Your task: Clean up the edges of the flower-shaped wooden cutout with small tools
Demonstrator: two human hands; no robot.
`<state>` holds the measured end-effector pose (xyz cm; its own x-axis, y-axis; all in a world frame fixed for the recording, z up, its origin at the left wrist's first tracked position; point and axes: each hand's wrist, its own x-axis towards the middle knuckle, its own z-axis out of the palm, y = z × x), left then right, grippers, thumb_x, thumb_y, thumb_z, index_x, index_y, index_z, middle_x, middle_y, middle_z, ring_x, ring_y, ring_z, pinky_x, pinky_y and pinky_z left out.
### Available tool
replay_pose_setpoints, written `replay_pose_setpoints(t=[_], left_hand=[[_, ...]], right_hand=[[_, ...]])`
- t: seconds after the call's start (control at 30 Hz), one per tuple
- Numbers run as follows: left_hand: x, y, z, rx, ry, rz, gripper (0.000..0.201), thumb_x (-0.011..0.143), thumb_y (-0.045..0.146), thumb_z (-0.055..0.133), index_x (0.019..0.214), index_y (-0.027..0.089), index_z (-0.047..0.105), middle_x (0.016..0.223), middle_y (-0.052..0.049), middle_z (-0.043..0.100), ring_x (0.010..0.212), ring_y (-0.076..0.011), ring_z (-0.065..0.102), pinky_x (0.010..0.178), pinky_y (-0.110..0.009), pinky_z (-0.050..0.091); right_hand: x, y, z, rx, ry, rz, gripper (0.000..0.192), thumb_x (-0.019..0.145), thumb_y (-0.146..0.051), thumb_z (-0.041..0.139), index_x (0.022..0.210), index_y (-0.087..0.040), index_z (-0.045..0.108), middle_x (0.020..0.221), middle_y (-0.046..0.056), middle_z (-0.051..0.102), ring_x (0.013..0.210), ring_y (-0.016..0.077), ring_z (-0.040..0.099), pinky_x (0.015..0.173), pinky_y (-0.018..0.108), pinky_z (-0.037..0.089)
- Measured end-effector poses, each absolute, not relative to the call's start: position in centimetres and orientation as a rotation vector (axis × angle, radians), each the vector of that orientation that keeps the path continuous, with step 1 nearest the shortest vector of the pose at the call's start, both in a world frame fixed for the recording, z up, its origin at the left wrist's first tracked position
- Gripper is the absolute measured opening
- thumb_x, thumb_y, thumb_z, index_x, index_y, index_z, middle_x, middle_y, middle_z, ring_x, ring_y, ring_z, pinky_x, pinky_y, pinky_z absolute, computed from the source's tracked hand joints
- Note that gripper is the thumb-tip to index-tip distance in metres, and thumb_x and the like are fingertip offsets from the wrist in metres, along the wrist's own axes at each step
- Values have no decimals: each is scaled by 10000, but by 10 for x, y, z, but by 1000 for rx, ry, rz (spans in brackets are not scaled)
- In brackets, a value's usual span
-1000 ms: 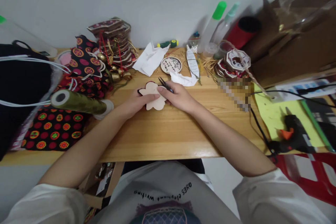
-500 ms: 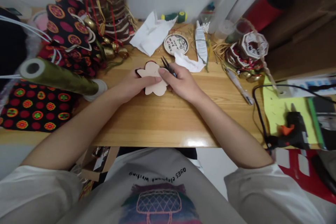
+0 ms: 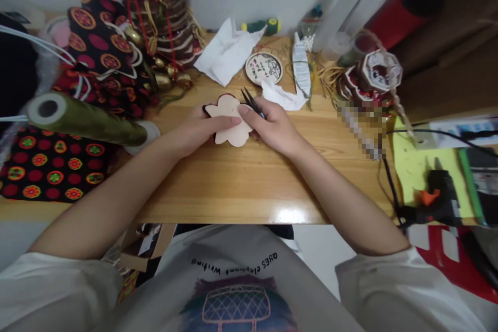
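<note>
Flower-shaped cutout [image 3: 229, 124] lies mid-table [image 3: 249, 187], between left hand [image 3: 194, 132] and right hand [image 3: 272, 127]. Tissue [image 3: 227, 52] and round plaque [image 3: 263, 68] sit behind it near the back edge. Fabric roll [image 3: 85, 120] lies left; glue gun [image 3: 436, 197] at the right edge.

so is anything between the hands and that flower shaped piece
Nothing visible. The left hand and right hand both already press on the flower shaped piece on the table; the right also holds small scissors.
</note>
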<state>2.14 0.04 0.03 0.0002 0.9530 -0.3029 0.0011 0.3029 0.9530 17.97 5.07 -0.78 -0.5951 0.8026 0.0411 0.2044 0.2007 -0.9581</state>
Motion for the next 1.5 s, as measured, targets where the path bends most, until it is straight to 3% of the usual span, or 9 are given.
replay_pose_setpoints(t=[0.3, 0.63, 1.17, 1.5], left_hand=[[23, 2, 4, 942, 1324, 939, 324, 622, 363, 658, 855, 139, 637, 827, -50, 696, 823, -215, 645, 750, -341, 522], [21, 2, 2, 983, 1340, 953, 356, 603, 385, 686, 868, 149, 659, 861, -72, 713, 817, -220, 649, 700, -312, 534], [22, 1, 3, 953, 1348, 950, 325, 591, 367, 711, 839, 162, 667, 835, -49, 709, 764, -189, 640, 684, -282, 520], [25, -3, 4, 1133, 1447, 899, 276, 612, 390, 678, 785, 178, 639, 728, -25, 680, 672, -172, 608, 581, -253, 490]], right_hand=[[182, 56, -3, -828, -1710, 1831, 310, 872, -353, 509, 637, -175, 412, 427, -88, 406, 345, 23, 329, 334, 152, 246], [183, 58, 3, -937, -1595, 1943, 211, 862, -265, 527, 686, -165, 466, 390, -105, 403, 292, 17, 298, 280, 134, 220], [182, 56, 3, -954, -1652, 1907, 234, 874, -253, 502, 662, -165, 457, 378, -101, 402, 296, 19, 319, 287, 133, 230], [181, 54, -4, -975, -1848, 1620, 266, 853, -349, 513, 663, -173, 452, 459, -64, 444, 416, 50, 407, 404, 172, 310]])
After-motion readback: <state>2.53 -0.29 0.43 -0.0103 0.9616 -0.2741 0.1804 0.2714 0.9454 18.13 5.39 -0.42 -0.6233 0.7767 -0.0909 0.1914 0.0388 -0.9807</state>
